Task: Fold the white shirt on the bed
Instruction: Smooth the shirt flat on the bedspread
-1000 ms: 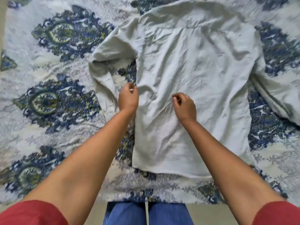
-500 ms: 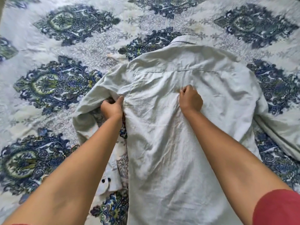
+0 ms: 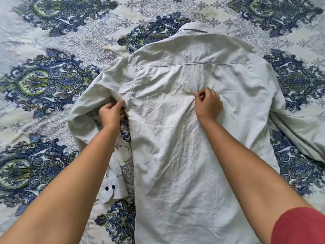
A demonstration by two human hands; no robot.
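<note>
Shirt, head view: we see the white shirt (image 3: 175,155) lying back-up on the patterned bed (image 3: 52,85), collar away from us.
Left hand: our left hand (image 3: 111,114) grips its armpit seam.
Right hand: our right hand (image 3: 208,104) pinches mid-back cloth.

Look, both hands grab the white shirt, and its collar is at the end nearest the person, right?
Not quite. The head view shows the collar at the far end of the white shirt, away from the person. The left hand and right hand do both grab it.
</note>
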